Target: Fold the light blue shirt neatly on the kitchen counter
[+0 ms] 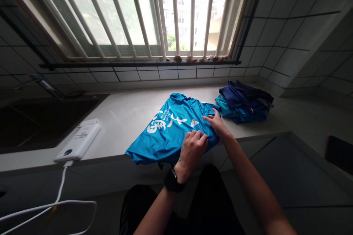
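Observation:
A bright blue T-shirt with white lettering lies on the white counter, its lower edge hanging over the front. My left hand, with a dark watch on the wrist, is closed on the shirt's near edge with curled fingers. Farther back and to the right, my right hand rests on the shirt by its bunched right side. Its thumb and forefinger are spread apart, and the other fingers are partly hidden.
A stack of folded blue and navy clothes sits on the right of the counter. At the left are a white power bank with a cable, a dark sink and a faucet. Behind is a barred window.

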`<act>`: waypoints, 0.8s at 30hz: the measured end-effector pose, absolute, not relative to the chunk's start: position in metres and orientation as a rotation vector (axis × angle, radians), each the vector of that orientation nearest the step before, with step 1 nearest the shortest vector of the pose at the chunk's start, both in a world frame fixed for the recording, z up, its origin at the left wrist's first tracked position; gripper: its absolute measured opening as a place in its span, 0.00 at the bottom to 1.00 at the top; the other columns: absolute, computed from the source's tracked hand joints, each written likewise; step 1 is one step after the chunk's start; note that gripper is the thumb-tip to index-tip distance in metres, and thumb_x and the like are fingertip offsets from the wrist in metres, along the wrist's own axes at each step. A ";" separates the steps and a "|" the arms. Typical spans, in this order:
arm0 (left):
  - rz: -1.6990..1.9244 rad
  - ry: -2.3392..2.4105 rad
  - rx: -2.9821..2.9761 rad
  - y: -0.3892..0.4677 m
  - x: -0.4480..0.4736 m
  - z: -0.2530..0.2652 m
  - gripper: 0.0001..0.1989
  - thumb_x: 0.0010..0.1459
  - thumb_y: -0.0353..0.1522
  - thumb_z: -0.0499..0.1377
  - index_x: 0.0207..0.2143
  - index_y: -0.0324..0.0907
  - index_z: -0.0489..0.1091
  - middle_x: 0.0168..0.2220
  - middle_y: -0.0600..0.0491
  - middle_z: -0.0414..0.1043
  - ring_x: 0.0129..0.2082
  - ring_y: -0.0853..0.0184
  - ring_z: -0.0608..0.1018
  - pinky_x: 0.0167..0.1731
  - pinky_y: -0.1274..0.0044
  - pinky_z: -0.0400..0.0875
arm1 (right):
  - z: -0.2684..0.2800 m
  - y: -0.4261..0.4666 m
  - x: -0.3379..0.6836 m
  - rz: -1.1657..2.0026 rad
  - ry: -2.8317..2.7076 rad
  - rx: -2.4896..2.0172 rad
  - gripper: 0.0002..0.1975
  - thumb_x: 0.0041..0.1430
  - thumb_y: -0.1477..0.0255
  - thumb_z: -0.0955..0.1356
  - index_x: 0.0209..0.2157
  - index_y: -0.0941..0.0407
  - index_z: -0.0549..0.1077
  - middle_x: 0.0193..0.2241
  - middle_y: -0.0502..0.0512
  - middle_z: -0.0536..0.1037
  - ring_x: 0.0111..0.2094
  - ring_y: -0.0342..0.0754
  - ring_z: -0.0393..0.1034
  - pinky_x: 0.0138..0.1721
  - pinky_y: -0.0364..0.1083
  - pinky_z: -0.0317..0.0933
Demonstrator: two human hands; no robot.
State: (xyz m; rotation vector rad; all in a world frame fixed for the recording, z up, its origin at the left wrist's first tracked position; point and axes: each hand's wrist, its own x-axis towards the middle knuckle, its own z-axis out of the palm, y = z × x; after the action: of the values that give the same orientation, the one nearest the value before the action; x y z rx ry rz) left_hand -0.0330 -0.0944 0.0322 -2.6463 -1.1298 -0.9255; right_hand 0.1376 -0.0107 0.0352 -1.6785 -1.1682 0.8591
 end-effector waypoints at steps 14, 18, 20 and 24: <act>-0.849 -0.990 -2.816 -0.108 -0.009 0.042 0.07 0.72 0.34 0.56 0.45 0.45 0.73 0.40 0.49 0.77 0.43 0.60 0.78 0.44 0.67 0.71 | 0.044 -0.015 0.178 0.712 -1.107 -1.542 0.32 0.61 0.69 0.66 0.66 0.59 0.59 0.47 0.63 0.80 0.46 0.55 0.79 0.49 0.53 0.73; -0.837 -1.161 -2.841 -0.102 -0.028 0.047 0.12 0.72 0.39 0.54 0.50 0.44 0.73 0.44 0.48 0.78 0.45 0.59 0.78 0.47 0.67 0.71 | 0.043 -0.034 0.202 0.386 -1.399 -1.907 0.22 0.62 0.73 0.65 0.57 0.60 0.71 0.41 0.62 0.80 0.44 0.56 0.77 0.52 0.53 0.69; -0.827 -1.362 -2.733 -0.091 -0.049 0.051 0.13 0.72 0.35 0.52 0.53 0.43 0.73 0.47 0.46 0.78 0.48 0.57 0.78 0.48 0.66 0.71 | 0.046 -0.043 0.207 0.240 -1.578 -2.066 0.19 0.63 0.76 0.63 0.52 0.60 0.76 0.45 0.65 0.79 0.48 0.57 0.76 0.55 0.52 0.66; -0.686 -1.628 -2.570 -0.053 -0.100 0.057 0.19 0.72 0.32 0.50 0.60 0.43 0.71 0.58 0.41 0.74 0.58 0.53 0.75 0.54 0.63 0.72 | 0.057 -0.048 0.192 0.012 -1.722 -2.139 0.24 0.63 0.80 0.59 0.55 0.61 0.77 0.55 0.69 0.74 0.56 0.58 0.72 0.60 0.50 0.62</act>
State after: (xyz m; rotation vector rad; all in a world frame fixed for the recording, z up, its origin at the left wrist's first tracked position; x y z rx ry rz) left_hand -0.0996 -0.0526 0.0567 -2.5698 -1.6278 -0.6863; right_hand 0.1924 -0.0479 0.0568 -2.1390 -1.7217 0.0122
